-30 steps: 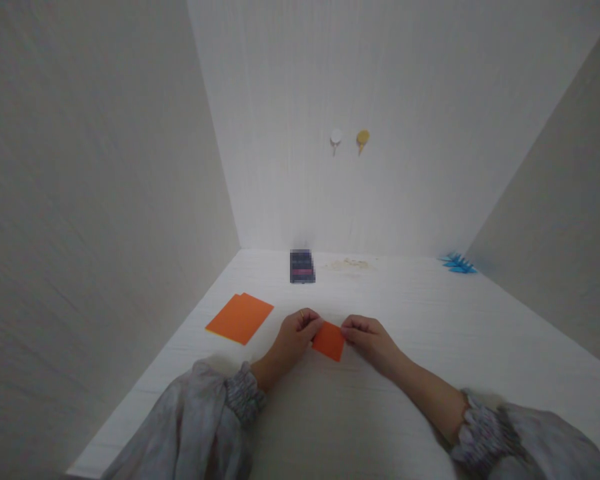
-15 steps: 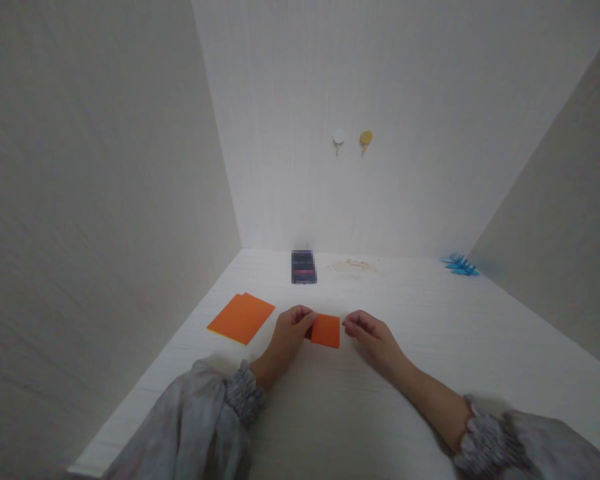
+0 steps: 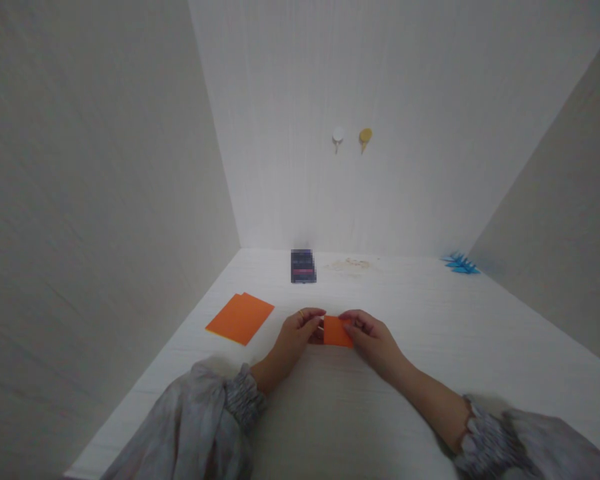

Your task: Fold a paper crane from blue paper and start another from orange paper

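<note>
head view: forearms angled inward, right hand pinching orange square on right, left hand half-curled at left edge, hold unclear.

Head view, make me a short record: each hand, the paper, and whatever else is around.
Right hand: pinching small orange paper
Left hand: at that paper's left edge; contact unclear
Orange sheets: overlapping, flat on white tabletop, left
Far edge: dark blurred object
Far right corner: blue pieces
Back wall: white hook, yellow hook
</note>
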Motion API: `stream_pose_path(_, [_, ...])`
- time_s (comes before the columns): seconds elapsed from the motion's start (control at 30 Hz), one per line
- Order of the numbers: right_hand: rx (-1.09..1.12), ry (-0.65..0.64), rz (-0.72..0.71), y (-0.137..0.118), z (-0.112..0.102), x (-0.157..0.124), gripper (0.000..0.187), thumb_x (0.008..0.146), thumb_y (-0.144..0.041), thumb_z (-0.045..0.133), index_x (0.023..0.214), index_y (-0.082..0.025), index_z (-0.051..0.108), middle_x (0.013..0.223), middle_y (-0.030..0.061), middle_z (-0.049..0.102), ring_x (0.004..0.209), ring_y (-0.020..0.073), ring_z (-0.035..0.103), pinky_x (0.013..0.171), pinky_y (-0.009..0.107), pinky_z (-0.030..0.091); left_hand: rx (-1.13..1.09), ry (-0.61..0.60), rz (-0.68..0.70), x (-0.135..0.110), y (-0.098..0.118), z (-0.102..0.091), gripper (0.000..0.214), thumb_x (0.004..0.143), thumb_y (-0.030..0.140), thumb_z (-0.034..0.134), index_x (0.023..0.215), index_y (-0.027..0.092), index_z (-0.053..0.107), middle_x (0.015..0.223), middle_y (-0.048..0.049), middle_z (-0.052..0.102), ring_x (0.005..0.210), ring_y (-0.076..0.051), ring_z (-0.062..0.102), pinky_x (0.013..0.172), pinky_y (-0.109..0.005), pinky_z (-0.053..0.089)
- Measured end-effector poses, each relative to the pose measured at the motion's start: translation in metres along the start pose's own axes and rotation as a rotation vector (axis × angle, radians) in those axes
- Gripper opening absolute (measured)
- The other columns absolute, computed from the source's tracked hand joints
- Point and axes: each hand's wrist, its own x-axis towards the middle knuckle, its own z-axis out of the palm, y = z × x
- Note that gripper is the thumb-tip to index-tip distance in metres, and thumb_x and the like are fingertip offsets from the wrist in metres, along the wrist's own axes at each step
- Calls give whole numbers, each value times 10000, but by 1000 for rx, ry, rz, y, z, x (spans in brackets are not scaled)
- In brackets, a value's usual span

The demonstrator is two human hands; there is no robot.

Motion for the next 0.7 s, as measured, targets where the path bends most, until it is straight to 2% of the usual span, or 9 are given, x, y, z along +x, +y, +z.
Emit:
stream_pose_path(0.07, [73,3,41,-1,-1,0,179,709,-312,570,837,-188,581,657,-5,561,607,128,514,571,262,386,-25,-23,13,-1,1,0,318,658,271,611,934,126,550,780,-45,625,620,-122,588,636,-274,459])
stream_pose_path(0.2, [206,-16,112,-4,-2,-2,177,683,-317,596,807,-192,607,756,27,625,685,158,559,645,293,420,29,-67,30,-3,1,-1,291,623,243,648,878,112,598,792,-59,636,672,-133,588,682,-284,452])
stream_pose_path(0.33, [302,-46,159,-5,-4,-2,147,677,-279,596,789,-189,628,747,30,636,675,164,569,653,302,424,89,-136,35,-5,0,-2,282,606,217,673,862,116,614,761,-46,634,646,-117,573,632,-247,441])
stream_pose_path(0.47, [364,-79,189,-6,-3,-3,116,666,-253,603,749,-181,640,704,25,636,632,150,560,612,281,412,50,-215,21,-6,-1,-1,344,565,200,710,885,126,607,769,-36,634,644,-109,565,633,-243,435])
stream_pose_path(0.57, [375,-80,200,-7,-2,-4,134,659,-258,619,763,-176,634,713,24,634,628,143,558,599,271,407,32,-217,21,-7,0,0,373,529,191,732,876,130,609,749,-26,635,661,-118,569,659,-255,433])
stream_pose_path(0.7, [392,-87,209,-9,-1,-5,202,649,-272,646,820,-171,609,698,18,625,617,139,561,583,267,412,64,-186,26,-7,1,-2,321,557,215,715,849,123,621,658,-6,616,605,-104,554,646,-252,428])
